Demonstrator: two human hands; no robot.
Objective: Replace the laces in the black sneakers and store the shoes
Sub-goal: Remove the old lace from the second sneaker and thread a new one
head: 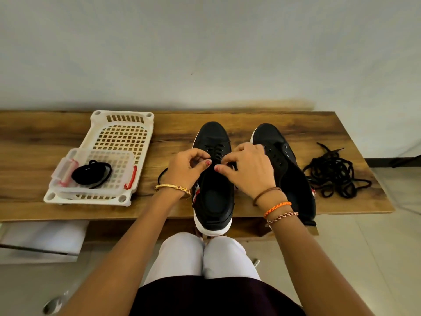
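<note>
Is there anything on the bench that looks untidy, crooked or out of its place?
Yes. A tangled heap of black laces lies loose on the bench, right of the right sneaker, which has no lace and leans sideways. The left sneaker overhangs the front edge.

On the counter [250,119], two sneakers [214,190] stand side by side; a tray [123,133] lies left, holding a box [95,172], perhaps with a lace; loose laces [335,172] lie right.
</note>
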